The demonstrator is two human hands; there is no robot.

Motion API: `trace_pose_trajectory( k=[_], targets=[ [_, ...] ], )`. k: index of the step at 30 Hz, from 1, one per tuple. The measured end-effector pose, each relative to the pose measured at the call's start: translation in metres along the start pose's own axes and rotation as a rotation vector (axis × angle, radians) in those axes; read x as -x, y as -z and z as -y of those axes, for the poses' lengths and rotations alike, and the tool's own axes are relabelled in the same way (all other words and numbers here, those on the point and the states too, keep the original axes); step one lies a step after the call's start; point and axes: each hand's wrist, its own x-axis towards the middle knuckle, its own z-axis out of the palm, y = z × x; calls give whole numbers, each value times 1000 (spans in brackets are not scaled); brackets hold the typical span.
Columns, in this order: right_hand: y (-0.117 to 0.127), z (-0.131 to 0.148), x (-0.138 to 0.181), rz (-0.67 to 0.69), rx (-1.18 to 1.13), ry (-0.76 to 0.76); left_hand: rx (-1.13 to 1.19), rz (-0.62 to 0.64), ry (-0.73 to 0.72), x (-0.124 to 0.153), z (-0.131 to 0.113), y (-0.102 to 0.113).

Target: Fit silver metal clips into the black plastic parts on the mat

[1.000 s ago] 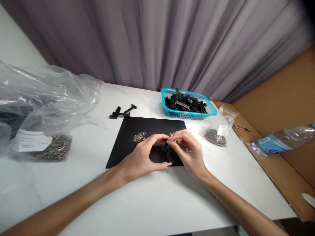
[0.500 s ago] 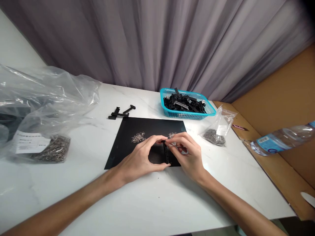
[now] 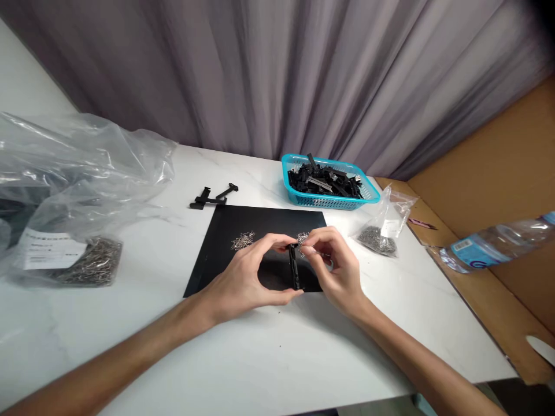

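My left hand (image 3: 243, 274) grips a slim black plastic part (image 3: 294, 268) by its two ends, thumb at the near end and fingers at the far end. The part stands lengthwise above a black mat (image 3: 260, 219). Just right of its far end is my right hand (image 3: 336, 268), thumb and index finger pinched together. Whatever is in that pinch is too small to make out. Behind the right fingertips lies a pile of small metal pieces (image 3: 302, 237), partly hidden. A second pile of small metal pieces (image 3: 243, 240) rests on the mat's left side.
A blue basket (image 3: 332, 202) full of black plastic parts stands at the back. Several black parts (image 3: 208, 200) lie behind the mat. Bags of metal pieces (image 3: 102, 263) (image 3: 376, 240) sit left and right. A plastic bottle (image 3: 489, 245) lies on cardboard (image 3: 472, 294) at right.
My right fingertips have drawn back a little to the right from the black part's far end. The part now shows more fully, still in my left hand.
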Motion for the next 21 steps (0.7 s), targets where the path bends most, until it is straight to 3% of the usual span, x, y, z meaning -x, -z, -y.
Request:
trace_pose_trajectory(
  k=[6, 21],
  targets=[
    [3, -1, -5, 9, -142, -65, 19, 29, 30, 0, 0, -2],
    [-5, -2, 0, 27, -165, -100, -10, -11, -11, 2, 1, -4]
  ],
)
